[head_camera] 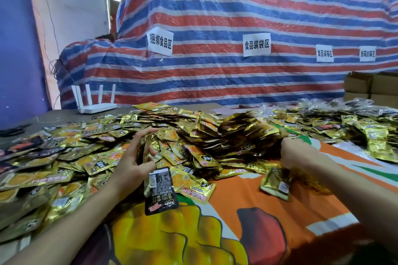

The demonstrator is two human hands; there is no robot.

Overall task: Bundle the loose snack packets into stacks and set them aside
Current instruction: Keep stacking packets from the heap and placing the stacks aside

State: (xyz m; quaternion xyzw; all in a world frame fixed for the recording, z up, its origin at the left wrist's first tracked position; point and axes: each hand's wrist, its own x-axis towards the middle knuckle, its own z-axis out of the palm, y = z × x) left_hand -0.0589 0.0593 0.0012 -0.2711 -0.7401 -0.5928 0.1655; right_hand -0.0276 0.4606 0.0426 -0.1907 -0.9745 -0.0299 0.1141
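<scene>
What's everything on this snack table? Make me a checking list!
Surface: orange printed cloth with a yellow pepper picture.
Job's things: big heap of loose gold foil snack packets; one black packet at the heap's near edge.
Clutter: white router with upright antennas; brown cardboard boxes.
Hands: left hand grips a thin stack of gold packets; right hand blurred, grip unclear.
Cables: thin dark wires hanging on the left wall.
Surroundings: red, white and blue striped tarpaulin with white paper signs.
</scene>
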